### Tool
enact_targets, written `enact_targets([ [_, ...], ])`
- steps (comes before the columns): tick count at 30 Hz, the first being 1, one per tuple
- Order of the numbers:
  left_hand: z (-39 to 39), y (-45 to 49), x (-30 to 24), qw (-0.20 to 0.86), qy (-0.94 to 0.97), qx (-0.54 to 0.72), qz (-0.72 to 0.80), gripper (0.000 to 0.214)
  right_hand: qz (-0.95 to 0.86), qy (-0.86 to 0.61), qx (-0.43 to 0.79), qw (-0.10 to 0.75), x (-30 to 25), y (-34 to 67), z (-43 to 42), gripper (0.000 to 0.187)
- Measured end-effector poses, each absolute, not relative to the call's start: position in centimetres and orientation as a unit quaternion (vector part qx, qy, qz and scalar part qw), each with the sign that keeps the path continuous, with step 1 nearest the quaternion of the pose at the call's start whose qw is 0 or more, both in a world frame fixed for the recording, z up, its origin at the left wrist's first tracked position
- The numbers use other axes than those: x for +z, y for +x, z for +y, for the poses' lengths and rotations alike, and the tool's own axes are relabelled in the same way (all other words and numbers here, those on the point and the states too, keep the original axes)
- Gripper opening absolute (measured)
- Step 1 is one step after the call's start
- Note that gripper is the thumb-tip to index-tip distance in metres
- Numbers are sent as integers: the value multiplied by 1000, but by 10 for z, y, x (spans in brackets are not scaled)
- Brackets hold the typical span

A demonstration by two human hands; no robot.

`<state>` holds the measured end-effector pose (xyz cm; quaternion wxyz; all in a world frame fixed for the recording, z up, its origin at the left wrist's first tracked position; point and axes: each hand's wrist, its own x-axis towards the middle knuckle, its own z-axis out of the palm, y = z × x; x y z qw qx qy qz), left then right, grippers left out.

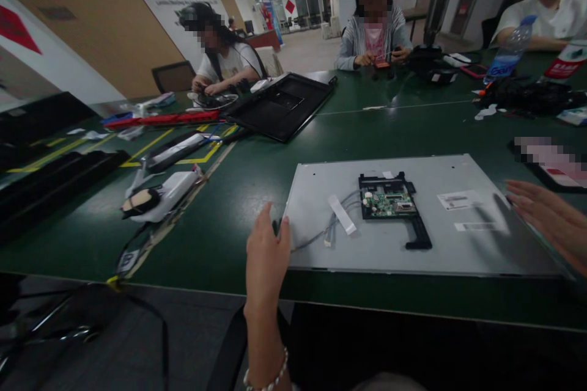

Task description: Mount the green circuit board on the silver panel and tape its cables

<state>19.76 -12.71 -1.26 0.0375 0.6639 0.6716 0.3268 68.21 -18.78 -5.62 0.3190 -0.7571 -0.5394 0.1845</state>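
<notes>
A flat grey display panel (316, 208) lies back side up on the green table in front of me. On its back sits a green circuit board (389, 203) in a black plastic bracket (418, 233). Thin cables (316, 236) and a white strip (342, 215) lie left of the board. My left hand (268, 250) is at the panel's left edge, thumb and index finger apart, with a small dark shape behind them that I cannot make out. Over by the right edge, my right hand (548, 220) has its fingers stretched out. Whether either hand touches the panel I cannot tell.
A black monitor cover (287, 107) lies beyond the panel. To the left are a white device with cables (167, 195) and long black parts (59, 189). A phone (553, 162), a bottle (510, 52) and black bundles (527, 96) are at right. Several people sit around the table.
</notes>
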Motion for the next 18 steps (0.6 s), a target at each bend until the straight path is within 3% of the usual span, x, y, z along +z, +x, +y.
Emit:
enact_targets([
  [4, -134, 185, -25, 35, 645, 329, 689, 48, -519, -771, 217, 299, -61, 680, -186, 61],
  [12, -143, 197, -30, -42, 636, 375, 673, 44, -707, -680, 93, 174, -77, 662, -182, 64],
  [18, -149, 202, -22, -75, 620, 426, 654, 46, -736, -666, 29, 119, -81, 629, -179, 66],
])
